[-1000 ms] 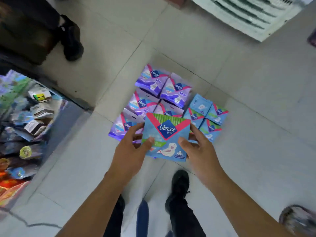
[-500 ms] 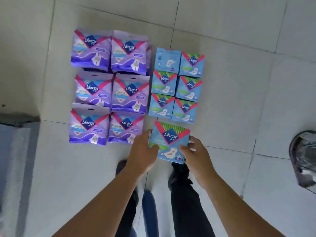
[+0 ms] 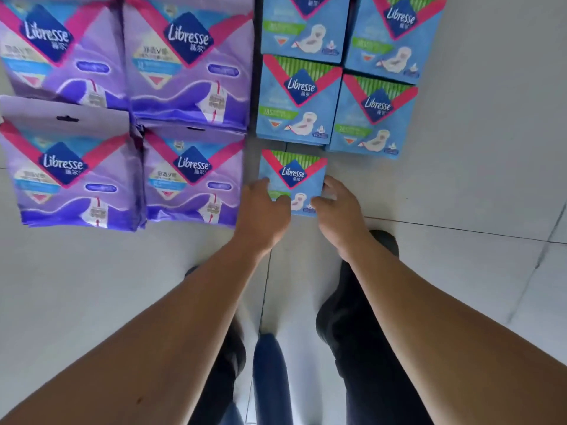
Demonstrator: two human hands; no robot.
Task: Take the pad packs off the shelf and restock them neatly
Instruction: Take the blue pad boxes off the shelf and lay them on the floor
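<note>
**Placing a Blue Pack at the Front of the Floor Grid**

Nearest the camera, two bare forearms reach forward over dark trousers and shoes on the pale tiled floor [image 3: 460, 194].

The left hand [image 3: 264, 210] and right hand [image 3: 340, 207] hold one small blue pack [image 3: 293, 179] between them. Each hand's fingers curl round a side edge of the pack, and each thumb presses on its lower front face. The pack sits at floor level; whether it already rests on the tile cannot be told.

Step in hand, as judged: staging packs on the floor in sorted groups. This pack starts a new front row in the left column of the blue group.

Just beyond it lie two blue packs side by side, the left one [image 3: 299, 99] and the right one [image 3: 372, 115], with more behind. A narrow gap separates the held pack from the left one.

To the left lie large purple packs; the nearest purple pack [image 3: 193, 176] lies just beside the left hand.

Next move calls for squaring the pack's top edge to the row ahead, then releasing. Open floor lies to the right, under the right column.
</note>
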